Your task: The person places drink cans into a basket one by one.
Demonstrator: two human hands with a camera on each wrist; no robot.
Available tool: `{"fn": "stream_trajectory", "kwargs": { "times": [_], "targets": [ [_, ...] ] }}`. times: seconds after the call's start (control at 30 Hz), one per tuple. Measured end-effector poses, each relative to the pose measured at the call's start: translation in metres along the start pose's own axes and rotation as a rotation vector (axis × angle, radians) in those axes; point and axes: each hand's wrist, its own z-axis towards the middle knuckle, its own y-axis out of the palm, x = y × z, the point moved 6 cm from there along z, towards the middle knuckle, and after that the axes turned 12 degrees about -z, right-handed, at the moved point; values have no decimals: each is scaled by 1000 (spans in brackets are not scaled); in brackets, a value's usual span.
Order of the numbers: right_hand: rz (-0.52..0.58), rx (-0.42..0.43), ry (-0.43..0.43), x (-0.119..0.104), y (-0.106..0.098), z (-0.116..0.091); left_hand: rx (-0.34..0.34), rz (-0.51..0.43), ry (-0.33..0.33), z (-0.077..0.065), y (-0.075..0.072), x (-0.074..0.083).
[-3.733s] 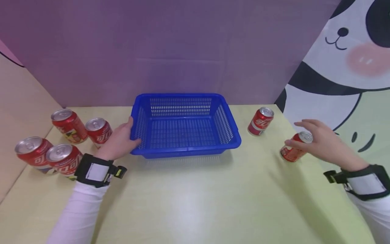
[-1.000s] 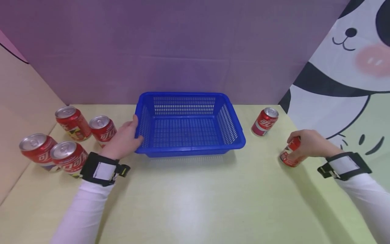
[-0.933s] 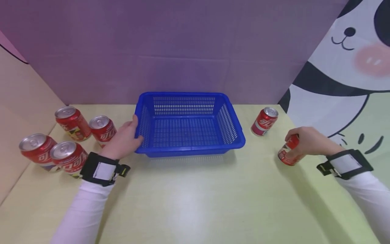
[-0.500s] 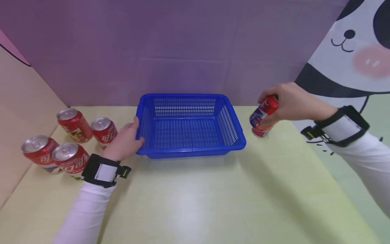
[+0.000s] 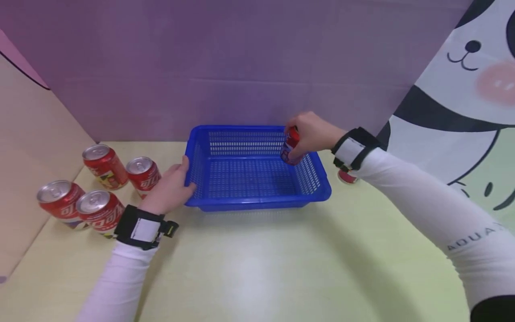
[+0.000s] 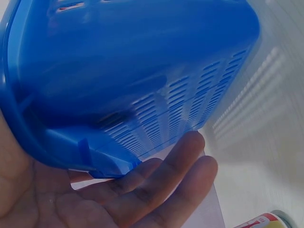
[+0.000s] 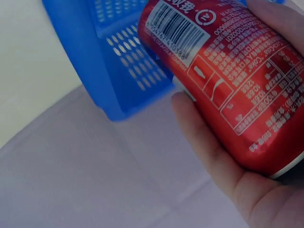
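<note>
My right hand (image 5: 314, 132) grips a red soda can (image 5: 290, 145) over the right end of the blue plastic basket (image 5: 257, 200). In the right wrist view, my fingers and thumb lie along both sides of the can (image 7: 228, 80), its barcode showing. The can is tilted slightly; whether it touches the basket I cannot tell. At the basket's left end, my left hand (image 5: 170, 188) holds the rim, thumb over the edge. The left wrist view has its fingers (image 6: 156, 190) below the rim, beside the outer wall.
Several red soda cans stand left of my left hand, among them a front can (image 5: 100, 212) close to the wrist strap. Another can (image 5: 347, 176) stands right of the basket, mostly hidden behind my right wrist. A purple wall (image 5: 241, 67) rises behind the table (image 5: 249, 268).
My right hand took hold of the can at the table's right side, lifted it and carried it left over the basket. The left hand keeps its place on the rim.
</note>
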Motion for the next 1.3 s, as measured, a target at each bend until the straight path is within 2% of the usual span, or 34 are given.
{"fn": "stream_trajectory", "kwargs": {
  "times": [0.17,0.5,0.73,0.93,1.13,1.3],
  "targets": [
    [-24,-110,-5,-3,21,19,15,-3,13,-1,0,3],
    [-81,-180,32,-5,36,44,16,-12,-20,-5,1,3],
    [-84,-213,44,-1,48,52,31,-13,1,-6,0,6],
    [-120,-204,34,10,60,57,34,-19,8,-7,1,10],
    [-130,-220,48,17,70,53,27,-30,4,-6,2,12],
    [-134,-195,60,23,68,47,22,-36,15,-5,3,13]
  ]
}}
